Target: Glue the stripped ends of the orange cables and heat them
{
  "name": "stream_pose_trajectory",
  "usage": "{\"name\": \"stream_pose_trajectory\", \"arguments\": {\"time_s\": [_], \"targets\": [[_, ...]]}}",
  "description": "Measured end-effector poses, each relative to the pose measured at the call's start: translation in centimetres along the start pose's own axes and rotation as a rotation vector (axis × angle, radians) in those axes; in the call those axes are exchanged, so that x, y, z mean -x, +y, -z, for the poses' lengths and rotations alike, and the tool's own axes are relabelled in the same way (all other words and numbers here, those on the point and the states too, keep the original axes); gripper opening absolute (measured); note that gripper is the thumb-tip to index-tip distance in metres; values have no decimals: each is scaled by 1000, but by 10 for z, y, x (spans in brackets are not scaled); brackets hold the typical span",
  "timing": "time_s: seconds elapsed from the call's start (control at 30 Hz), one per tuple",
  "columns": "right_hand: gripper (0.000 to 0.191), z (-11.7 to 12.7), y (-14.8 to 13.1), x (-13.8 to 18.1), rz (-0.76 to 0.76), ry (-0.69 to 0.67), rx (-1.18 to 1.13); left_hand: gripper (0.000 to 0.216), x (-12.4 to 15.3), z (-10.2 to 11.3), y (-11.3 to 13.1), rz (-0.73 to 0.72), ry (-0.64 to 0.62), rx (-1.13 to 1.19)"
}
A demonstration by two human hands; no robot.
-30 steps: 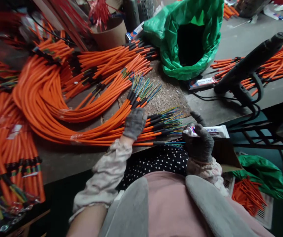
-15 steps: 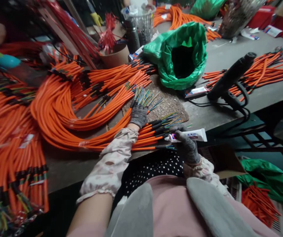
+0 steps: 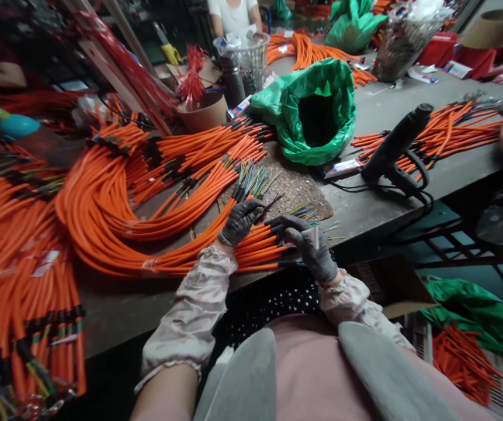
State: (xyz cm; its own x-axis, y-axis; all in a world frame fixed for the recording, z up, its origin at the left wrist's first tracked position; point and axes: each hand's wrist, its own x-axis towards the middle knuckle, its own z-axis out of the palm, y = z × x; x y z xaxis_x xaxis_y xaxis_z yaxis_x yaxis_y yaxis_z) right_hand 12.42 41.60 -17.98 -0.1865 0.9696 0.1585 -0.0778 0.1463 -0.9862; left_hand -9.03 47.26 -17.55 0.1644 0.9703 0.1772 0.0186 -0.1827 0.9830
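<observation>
My left hand (image 3: 242,222), in a dark grey glove, is closed around the end of an orange cable at the near side of the bundle. Thin dark wires (image 3: 272,203) stick out past its fingertips. Just to the right, my gloved right hand (image 3: 310,248) grips a white glue-like tube (image 3: 311,235), mostly hidden by the fingers. Its fingertips are close to the black-sleeved cable ends. A curved bundle of orange cables (image 3: 102,216) runs under my left forearm, and bared coloured wires (image 3: 257,178) fan out beyond my left hand.
A green bag (image 3: 286,137) stands open behind a worn brown board (image 3: 312,196). To its right are a black heat gun (image 3: 395,146) and a small box (image 3: 342,168). More orange cables (image 3: 23,234) hang at the left. A person in white (image 3: 233,14) is across the table.
My left hand has lifted from lying on the wires and closed on a cable end. My right hand has moved left toward it, turning the tube so that less of it shows.
</observation>
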Motion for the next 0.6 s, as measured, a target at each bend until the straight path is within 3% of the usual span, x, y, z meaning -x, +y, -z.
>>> {"name": "stream_pose_trajectory", "arguments": {"time_s": [0.1,0.2,0.3,0.4,0.5,0.6], "targets": [[26,-16,1,-19,151,82,314,53,10,-6,3,-70,95,-111],[13,-27,2,-33,323,166,486,57,22,-14,6,-163,193,-256],[6,-37,1,-38,391,193,501,56,25,-23,4,-139,357,-275],[7,-44,-2,-40,370,184,396,48,21,-24,-2,-70,533,-44],[15,-46,-5,-41,270,180,248,45,21,-13,1,-50,469,116],[15,-44,-10,-36,216,117,171,39,35,6,15,-156,253,-108]]}}
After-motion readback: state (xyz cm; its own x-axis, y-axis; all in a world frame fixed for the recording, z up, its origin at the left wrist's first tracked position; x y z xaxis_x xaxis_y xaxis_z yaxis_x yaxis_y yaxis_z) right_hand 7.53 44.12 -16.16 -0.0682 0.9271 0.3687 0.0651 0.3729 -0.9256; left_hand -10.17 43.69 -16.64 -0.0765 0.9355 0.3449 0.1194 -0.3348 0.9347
